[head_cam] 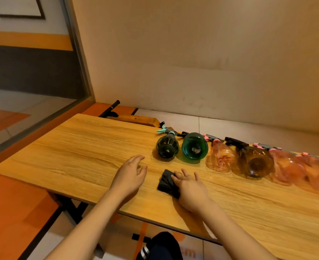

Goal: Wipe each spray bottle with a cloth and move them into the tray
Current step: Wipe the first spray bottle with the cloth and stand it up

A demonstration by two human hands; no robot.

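Head view: the right hand (189, 188) lies on a folded dark cloth (167, 182) near the table's front edge, its fingers spread over the cloth's right part and the thumb seemingly tucked at its side; whether it already pinches the cloth cannot be told. Just left of it, the left hand (130, 175) hovers with relaxed, empty fingers reaching toward the bottles. Beyond both, a row of spray bottles lies on its side along the far edge of the wooden table (80, 147): a dark green ribbed bottle (167, 148) nearest the left hand, a teal bottle (194, 147), a pale orange bottle (221, 158), an amber bottle (254, 162), then blurred pink bottles (301, 169) at right. No tray is in view. The sensible move is probably for the left hand to lift the dark green ribbed bottle by its body while the right gathers the cloth and wraps it around.
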